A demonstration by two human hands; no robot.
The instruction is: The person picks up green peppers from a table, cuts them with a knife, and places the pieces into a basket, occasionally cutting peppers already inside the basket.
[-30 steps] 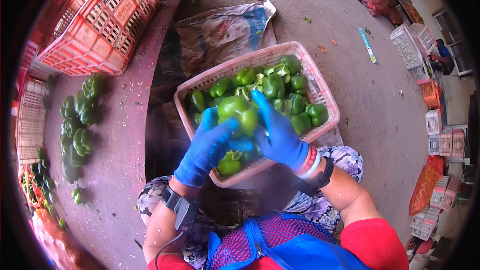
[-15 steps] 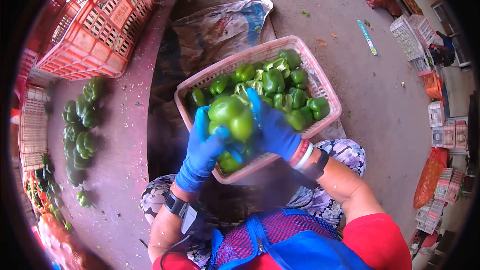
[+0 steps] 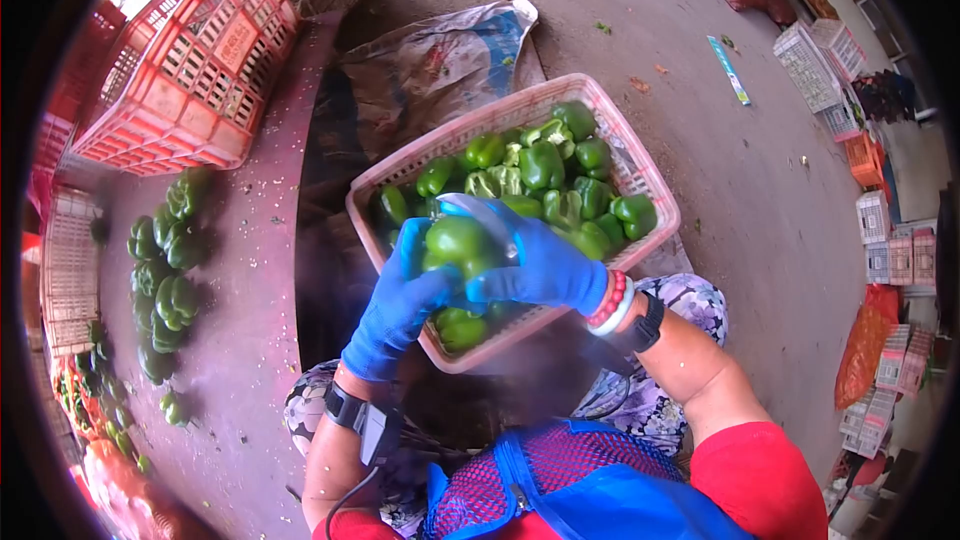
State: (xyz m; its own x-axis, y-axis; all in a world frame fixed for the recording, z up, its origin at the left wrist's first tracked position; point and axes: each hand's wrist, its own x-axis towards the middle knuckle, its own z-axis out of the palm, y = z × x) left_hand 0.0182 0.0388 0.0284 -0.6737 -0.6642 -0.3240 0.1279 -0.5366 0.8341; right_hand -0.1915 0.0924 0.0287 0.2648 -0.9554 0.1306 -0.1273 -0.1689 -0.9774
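A large green bell pepper (image 3: 462,245) is between my two blue-gloved hands, above the near left part of a pink plastic crate (image 3: 630,132). My left hand (image 3: 398,295) grips it from the left, thumb across its lower front. My right hand (image 3: 550,262) is closed around its right side, with the index finger over the top and the thumb below. A blurred greyish strip shows along the right fingers; I cannot make out what it is. Whole and broken-open green peppers (image 3: 542,166) fill the crate beneath.
Whole green peppers (image 3: 160,275) lie in a group on the reddish platform (image 3: 235,380) at left. A large orange-pink crate (image 3: 190,70) stands behind them. A crumpled sheet (image 3: 410,80) lies beyond my crate. Stacked crates (image 3: 885,260) and an orange net sack (image 3: 865,345) line the right side.
My right hand has closed over the pepper; its index finger, pointing up before, now bends across the top. The pepper has turned slightly and remains in my left hand.
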